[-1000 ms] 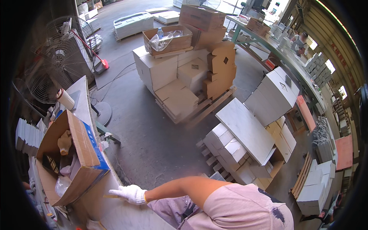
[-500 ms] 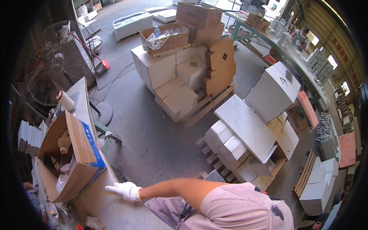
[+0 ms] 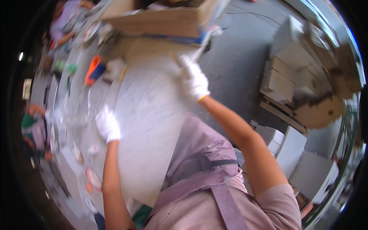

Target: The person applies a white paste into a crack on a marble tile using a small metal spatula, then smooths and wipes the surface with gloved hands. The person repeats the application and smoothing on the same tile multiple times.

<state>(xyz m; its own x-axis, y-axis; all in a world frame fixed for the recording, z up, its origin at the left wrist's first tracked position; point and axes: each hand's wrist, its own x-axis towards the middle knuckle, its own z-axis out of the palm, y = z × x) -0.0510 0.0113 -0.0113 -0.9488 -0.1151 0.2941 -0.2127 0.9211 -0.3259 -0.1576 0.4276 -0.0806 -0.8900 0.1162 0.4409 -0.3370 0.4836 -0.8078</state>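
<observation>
From where I stand: the person leans along the right edge of a pale veined slab (image 3: pixel 149 103), both hands in white knit gloves. Right hand (image 3: pixel 194 81) out at the far stretch of that right edge, fingers reaching away from the body, with a thin strip (image 3: pixel 174 58), yellowish brown, at the fingertips. Appears pinched, fingers close together; blur hides the exact grip. The strip's long axis runs aslant, up and leftward off the fingertips, on the side toward the cardboard box (image 3: pixel 161 23), which stands across the slab's far end. Right hand plainly the nearer: the strip is just ahead of it, the box's near right corner close beyond, apart from the glove. Left hand (image 3: pixel 108 124) well apart, over at the slab's left edge and closer to the body, fingers forward; cannot tell whether it touches the slab, how wide it is spread, or whether anything is in it. From the left hand, the strip lies ahead and to the right, across the slab's width. Nearer the left hand, ahead of it past the far left corner: an orange-and-blue object (image 3: pixel 93 71) beside a crumpled whitish item (image 3: pixel 115 69), both too smeared to name.
</observation>
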